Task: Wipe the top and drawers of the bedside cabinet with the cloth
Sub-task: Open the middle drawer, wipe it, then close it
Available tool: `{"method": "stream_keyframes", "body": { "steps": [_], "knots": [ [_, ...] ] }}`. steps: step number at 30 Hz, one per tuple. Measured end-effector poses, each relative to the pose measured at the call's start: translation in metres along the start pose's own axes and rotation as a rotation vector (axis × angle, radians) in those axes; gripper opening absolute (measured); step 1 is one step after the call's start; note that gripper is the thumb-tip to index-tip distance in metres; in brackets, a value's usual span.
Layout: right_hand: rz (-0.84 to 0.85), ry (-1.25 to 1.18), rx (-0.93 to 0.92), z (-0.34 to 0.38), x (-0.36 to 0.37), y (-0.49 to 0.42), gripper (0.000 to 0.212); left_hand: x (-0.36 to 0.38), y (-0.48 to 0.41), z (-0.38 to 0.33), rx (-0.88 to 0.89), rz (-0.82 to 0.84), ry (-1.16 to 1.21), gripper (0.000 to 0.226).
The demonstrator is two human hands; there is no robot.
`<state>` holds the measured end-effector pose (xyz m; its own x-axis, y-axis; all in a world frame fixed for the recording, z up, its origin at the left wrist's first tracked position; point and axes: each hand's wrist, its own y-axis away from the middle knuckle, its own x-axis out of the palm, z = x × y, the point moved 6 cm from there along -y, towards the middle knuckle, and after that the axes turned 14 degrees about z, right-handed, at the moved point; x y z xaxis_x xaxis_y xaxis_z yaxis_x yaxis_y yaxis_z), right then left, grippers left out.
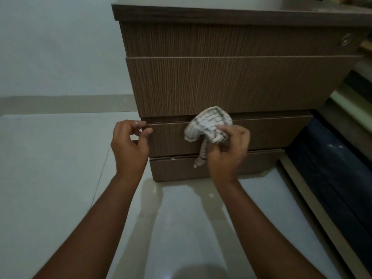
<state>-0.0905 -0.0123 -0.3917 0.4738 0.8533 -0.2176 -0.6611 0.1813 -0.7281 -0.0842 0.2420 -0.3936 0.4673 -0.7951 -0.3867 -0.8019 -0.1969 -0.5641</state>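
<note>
A brown wood-grain bedside cabinet (231, 81) stands on the pale floor, with several drawer fronts stacked below its top (241, 13). My right hand (227, 152) grips a bunched white checked cloth (209, 125) against the third drawer front (267, 133); a strip of cloth hangs down over the bottom drawer (177, 168). My left hand (128, 146) is at the left end of that third drawer, fingertips curled on its top corner, holding nothing else. That drawer looks slightly pulled out, with a dark gap above it.
The glossy pale tiled floor (50, 178) spreads to the left and in front. A light wall (60, 47) rises behind on the left. Dark blue and pale furniture edges (342, 168) run close along the cabinet's right side. A round lock (345, 40) sits on the top drawer.
</note>
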Motion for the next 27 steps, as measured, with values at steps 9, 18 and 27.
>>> {"method": "stream_keyframes", "body": {
  "steps": [9, 18, 27],
  "knots": [
    [0.410, 0.390, -0.220, -0.014, 0.103, 0.046, 0.076, -0.004, 0.001, -0.002, 0.002, -0.002, -0.011, 0.012],
    [0.408, 0.685, -0.274, -0.030, 0.130, 0.035, 0.137, -0.007, -0.001, 0.000, 0.045, -0.011, -0.011, 0.013],
    [0.222, 0.601, -0.130, -0.066, 0.066, -0.002, 0.095, -0.004, 0.001, 0.003, 0.009, -0.018, -0.007, 0.018]
  ]
}}
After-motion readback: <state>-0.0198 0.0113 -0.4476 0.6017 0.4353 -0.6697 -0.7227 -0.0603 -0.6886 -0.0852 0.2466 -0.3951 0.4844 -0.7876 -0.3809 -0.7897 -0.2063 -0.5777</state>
